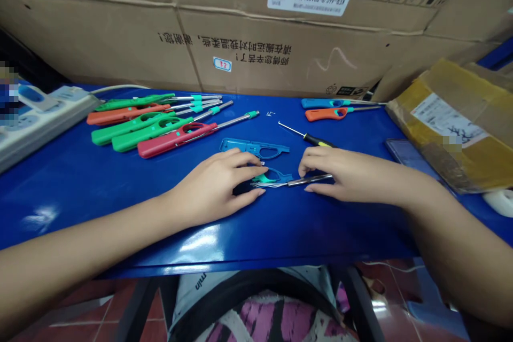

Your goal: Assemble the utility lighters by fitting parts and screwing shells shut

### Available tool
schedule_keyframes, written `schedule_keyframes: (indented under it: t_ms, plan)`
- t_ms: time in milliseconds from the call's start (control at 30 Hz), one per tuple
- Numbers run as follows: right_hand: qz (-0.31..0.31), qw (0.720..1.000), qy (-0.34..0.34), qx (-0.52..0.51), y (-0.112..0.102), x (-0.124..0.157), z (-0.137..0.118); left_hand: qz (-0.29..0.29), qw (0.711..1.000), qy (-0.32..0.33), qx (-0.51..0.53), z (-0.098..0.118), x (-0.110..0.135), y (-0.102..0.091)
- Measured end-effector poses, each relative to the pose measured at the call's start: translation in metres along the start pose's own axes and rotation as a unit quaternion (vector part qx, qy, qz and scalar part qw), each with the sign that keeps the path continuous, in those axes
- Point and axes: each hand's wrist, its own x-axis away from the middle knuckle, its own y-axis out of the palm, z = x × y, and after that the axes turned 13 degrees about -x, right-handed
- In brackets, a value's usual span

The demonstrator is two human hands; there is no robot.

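Observation:
My left hand [224,181] curls over the lower blue lighter shell half [276,175], thumb and fingers on either side of it. A green trigger [262,177] shows beside my left fingertips. Thin pale wires [274,185] run from there into a metal lighter tube [306,180]. My right hand [334,173] has the tube between thumb and fingers, its far end hidden under the palm. Just behind lies the other blue shell half [252,147], its inner side facing up. A screwdriver [306,136] with a black and yellow handle rests behind my right hand.
Several assembled lighters [172,139], green, orange and red, lie at the left near a white power strip [44,117]. Two more lighters [326,113] are at the back right, beside a taped carton [444,123] and a phone [409,157]. A large cardboard box [240,21] walls off the back.

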Motion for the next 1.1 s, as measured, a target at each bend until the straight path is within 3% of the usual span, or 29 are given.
schedule_keyframes:
  t_ms: [233, 500, 800, 1100]
  plan:
    - [0.039, 0.997, -0.014, -0.067, 0.007, -0.009, 0.009, 0.05, 0.998, 0.006, 0.041, -0.004, 0.006, 0.019]
    - [0.061, 0.991, -0.1, -0.066, 0.003, -0.005, 0.014, 0.057, 0.997, 0.017, 0.04, -0.002, 0.005, 0.021]
    - [0.054, 0.993, -0.076, -0.068, 0.009, -0.006, 0.008, 0.054, 0.997, 0.004, 0.05, -0.001, 0.004, 0.019]
    - [0.052, 0.996, -0.06, 0.042, 0.011, -0.001, 0.004, 0.045, 0.997, -0.006, 0.059, 0.002, 0.003, 0.018]
